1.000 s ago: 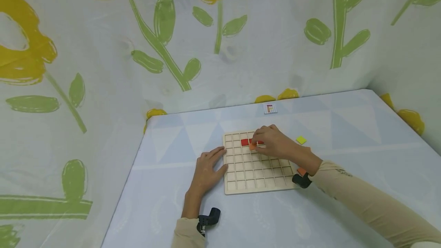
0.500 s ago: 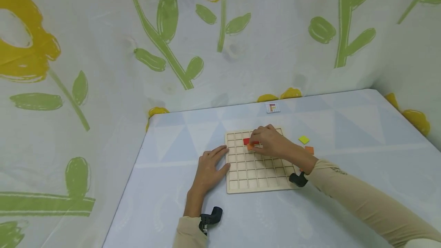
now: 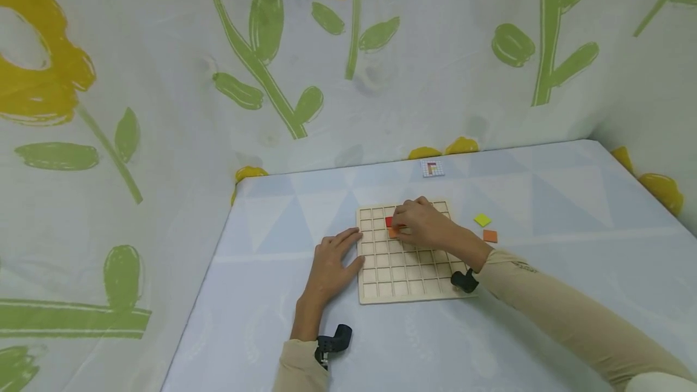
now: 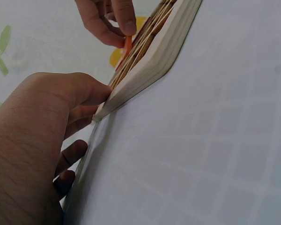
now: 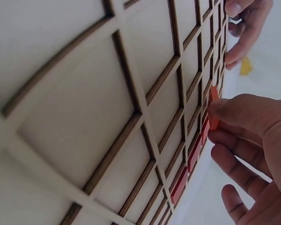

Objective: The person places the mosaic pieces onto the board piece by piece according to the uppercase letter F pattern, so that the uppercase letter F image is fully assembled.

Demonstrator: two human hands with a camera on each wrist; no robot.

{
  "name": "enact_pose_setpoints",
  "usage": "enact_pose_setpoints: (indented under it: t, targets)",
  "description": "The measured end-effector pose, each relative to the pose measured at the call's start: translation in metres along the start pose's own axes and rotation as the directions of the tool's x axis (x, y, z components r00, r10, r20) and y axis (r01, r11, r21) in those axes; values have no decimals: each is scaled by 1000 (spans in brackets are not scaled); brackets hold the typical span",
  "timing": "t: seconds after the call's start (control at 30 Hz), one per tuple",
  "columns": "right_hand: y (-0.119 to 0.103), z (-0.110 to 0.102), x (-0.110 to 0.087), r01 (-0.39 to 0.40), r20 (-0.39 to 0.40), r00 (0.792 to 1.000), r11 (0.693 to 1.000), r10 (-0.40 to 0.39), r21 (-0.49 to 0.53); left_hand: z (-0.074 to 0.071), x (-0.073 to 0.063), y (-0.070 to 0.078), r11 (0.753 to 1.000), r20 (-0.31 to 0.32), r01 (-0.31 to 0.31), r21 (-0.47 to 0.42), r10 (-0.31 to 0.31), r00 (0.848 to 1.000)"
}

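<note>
1 orange tile pinched between thumb and forefinger of the right hand, tilted on edge at the wooden grid board, just below the leftmost visible of the red tiles. Compared with 1 second ago, shifted leftward along the board, closer to beneath that leftmost red tile; judged as lining up with a cell, not yet seated flat. Fingers of the left hand spread, touching the board's left edge, probably steadying.

Largely covered by the right hand in the head view: the red row, though with 3 tiles visible from the right wrist. Lost from sight, presumably behind the right forearm: 1 loose orange tile. Visible to the right on the worktop: a yellow tile and another orange tile. Farther back: a pattern card, too small to read exactly. Contact between pinched tile and cell: cannot tell.
</note>
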State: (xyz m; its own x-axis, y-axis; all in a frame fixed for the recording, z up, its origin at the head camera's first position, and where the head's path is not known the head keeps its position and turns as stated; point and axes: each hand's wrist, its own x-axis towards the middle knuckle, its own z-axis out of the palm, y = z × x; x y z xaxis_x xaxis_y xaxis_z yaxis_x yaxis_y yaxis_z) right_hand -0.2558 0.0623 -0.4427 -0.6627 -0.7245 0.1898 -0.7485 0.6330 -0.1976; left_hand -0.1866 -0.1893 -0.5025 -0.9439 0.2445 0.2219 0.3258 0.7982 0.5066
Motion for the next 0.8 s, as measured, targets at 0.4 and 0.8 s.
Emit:
enact_pose_setpoints:
  t: [0.4, 0.8]
  targets:
    - [-3, -1, 0, -18, 34, 999, 1000, 18, -19, -1, 1, -1, 1000, 9, 7, 20, -7, 1000]
    - [7, -19, -25, -12, -62, 998, 997, 17, 76, 0, 0, 0, 999, -1, 19, 29, -19, 1000]
